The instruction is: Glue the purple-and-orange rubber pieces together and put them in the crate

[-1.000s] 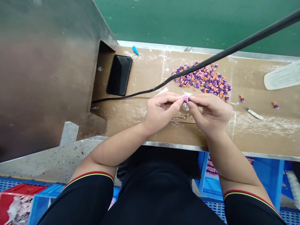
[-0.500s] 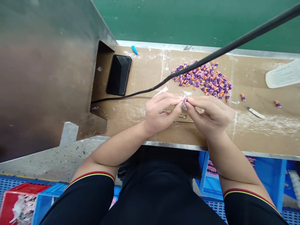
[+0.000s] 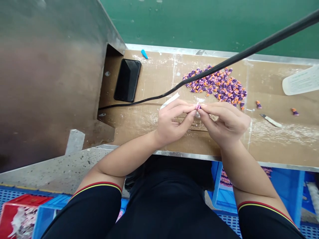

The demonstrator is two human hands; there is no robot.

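Head view, what is on the left?

A black phone (image 3: 127,80) lies on the brown board, and a blue cone (image 3: 144,54) sits past it.

And the hands?

The left hand (image 3: 174,121) and the right hand (image 3: 226,122) are both pinching a small pink and purple piece (image 3: 198,106). It sits right between them, and neither hand is nearer. It is too small to tell which way it points.

What is to the right?

A pile of purple and orange pieces (image 3: 216,84) lies just past the right hand. Then come a little knife (image 3: 271,121) and a white card (image 3: 301,80).
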